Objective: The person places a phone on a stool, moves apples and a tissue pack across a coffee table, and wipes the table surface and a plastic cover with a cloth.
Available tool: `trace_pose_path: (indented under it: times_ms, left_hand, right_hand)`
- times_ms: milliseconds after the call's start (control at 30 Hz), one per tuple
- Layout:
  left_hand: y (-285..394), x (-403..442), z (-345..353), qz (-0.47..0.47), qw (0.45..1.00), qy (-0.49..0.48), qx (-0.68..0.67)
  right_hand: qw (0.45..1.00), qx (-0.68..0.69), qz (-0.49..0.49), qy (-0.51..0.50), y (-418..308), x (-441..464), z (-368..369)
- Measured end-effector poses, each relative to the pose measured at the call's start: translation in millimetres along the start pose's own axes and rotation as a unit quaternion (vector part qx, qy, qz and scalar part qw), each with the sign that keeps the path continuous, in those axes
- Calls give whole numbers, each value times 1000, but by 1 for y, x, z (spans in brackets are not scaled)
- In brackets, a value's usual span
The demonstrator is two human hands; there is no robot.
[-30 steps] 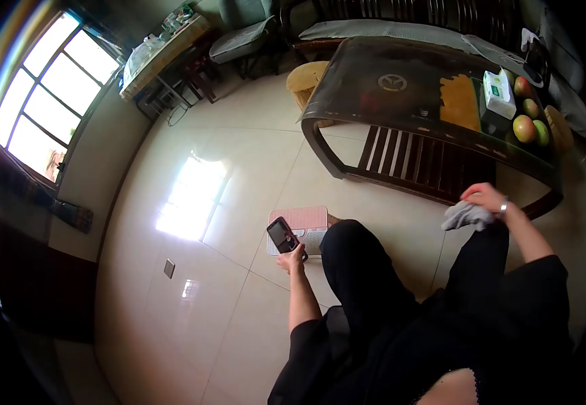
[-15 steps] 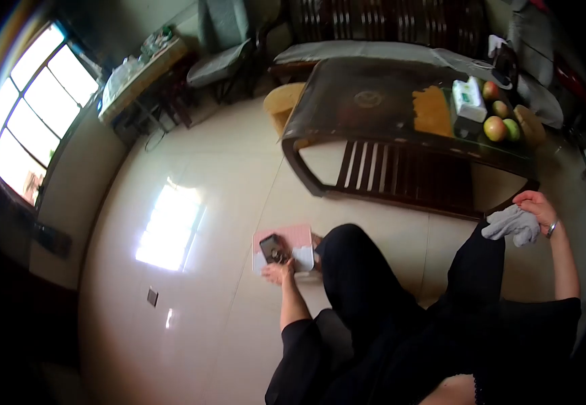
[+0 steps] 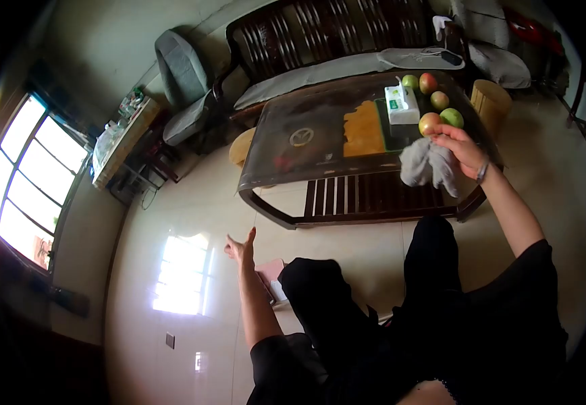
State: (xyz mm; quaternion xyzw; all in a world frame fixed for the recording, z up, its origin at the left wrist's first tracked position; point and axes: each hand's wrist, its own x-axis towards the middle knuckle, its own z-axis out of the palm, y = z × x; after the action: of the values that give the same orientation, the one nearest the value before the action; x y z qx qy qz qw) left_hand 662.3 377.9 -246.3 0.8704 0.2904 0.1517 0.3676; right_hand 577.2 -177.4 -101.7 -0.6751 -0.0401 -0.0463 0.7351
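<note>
While the right hand (image 3: 465,150) is lifted before the low dark table (image 3: 266,164), its fingers are closed on a grey cloth (image 3: 422,164), which hangs from them in loose folds. The cloth hides one piece of the table's front edge, and I cannot tell whether it touches this edge or is only in front of it. How the thumb presses the cloth is also not clear, because the fingers cover the upper folds. Near the fingertips one sees a yellow-red fruit (image 3: 429,123), its lower side partly covered by the hand, and behind it a white tissue pack (image 3: 401,106). The left hand (image 3: 241,250) is stretched out above the floor, with thumb and forefinger spread widely apart, and no object can be seen in it; the other fingers are difficult to distinguish. Below its wrist, a pink-topped object (image 3: 271,268) shows only in part, cut off by the forearm and by the dark-clothed knee (image 3: 312,280). Along its side runs a thin dark edge (image 3: 264,288), too small to identify.
</note>
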Motion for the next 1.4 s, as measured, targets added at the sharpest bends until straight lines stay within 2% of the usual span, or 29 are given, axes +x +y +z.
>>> trace_pose_path:
  times_ms: [33, 67, 100, 133, 167, 233, 267, 300, 367, 400, 433, 467, 500, 567, 633, 667, 767, 900, 933, 967, 1033, 1167, 1233, 1300, 1367, 1400]
  left_hand:
    - [-20, -5, -3, -20, 999, 36, 15]
    - [-45, -15, -4, -138, 986, 89, 41]
    - [-162, 21, 38, -209, 960, 184, 6]
    - [-205, -1, 39, -283, 934, 212, -44]
    - [-246, -27, 43, -343, 902, 198, -173]
    - [-329, -69, 66, -430, 771, 141, -449]
    - [-350, -81, 75, -457, 709, 116, -524]
    - [-364, -87, 84, -485, 661, 103, -562]
    - [-341, -86, 85, -616, 536, 150, -557]
    - [-369, -85, 92, -558, 525, 100, -634]
    - [-331, -85, 82, -538, 538, 156, -630]
    - [-328, -74, 81, -526, 548, 152, -632]
    - [-338, -62, 78, -470, 595, 110, -643]
    - [-348, -41, 75, -447, 578, 35, -682]
    - [-342, -37, 69, -382, 592, -9, -709]
    - [-339, -37, 67, -393, 568, 5, -723]
    - [-340, -34, 64, -399, 586, 10, -705]
    - [-342, -34, 66, -348, 584, 38, -732]
    - [-343, -32, 65, -354, 549, 38, -756]
    - [-344, -32, 64, -354, 548, 39, -757]
    - [-343, -33, 61, -325, 568, 65, -753]
    - [-360, -33, 45, -327, 568, 78, -751]
    - [-380, -35, 41, -304, 612, 152, -714]
    - [-391, -41, 27, -212, 512, 14, -833]
    - [-386, -45, 16, -225, 523, 61, -820]
    - [-405, -46, 13, -229, 530, 74, -813]
  right_hand:
    - [999, -27, -27, 5, 8, 14, 4]
    - [999, -9, -32, -8, 17, 29, 4]
    - [1000, 13, -11, -20, 20, 37, 9]
    - [1000, 10, -14, -1, 31, 45, 13]
    - [999, 6, -25, 22, 42, 57, 13]
    - [989, -107, -71, 70, 71, 84, 2]
    - [977, -160, -111, 92, 89, 99, -8]
    - [959, -211, -151, 113, 104, 110, -16]
    - [938, -270, -177, 128, 114, 117, -19]
    - [938, -276, -179, 113, 128, 119, -24]
    - [948, -280, -116, 91, 129, 110, -20]
    - [919, -355, -143, 91, 134, 104, -15]
    - [884, -426, -168, 92, 138, 98, -8]
    - [878, -438, -172, 93, 140, 94, -3]
    - [881, -436, -159, 95, 143, 96, -5]
    - [880, -439, -156, 94, 144, 98, -7]
    - [878, -443, -158, 91, 145, 100, -11]
    - [885, -431, -151, 86, 147, 102, -13]
    - [882, -437, -152, 90, 146, 101, -11]
    - [879, -442, -153, 94, 146, 101, -11]
    - [882, -436, -155, 91, 149, 102, -15]
    - [876, -450, -153, 86, 155, 106, -23]
    - [859, -474, -163, 100, 153, 105, -21]
    - [872, -457, -150, 94, 157, 106, -31]
    - [880, -440, -154, 93, 151, 103, -20]
    - [896, -411, -145, 85, 146, 102, -11]
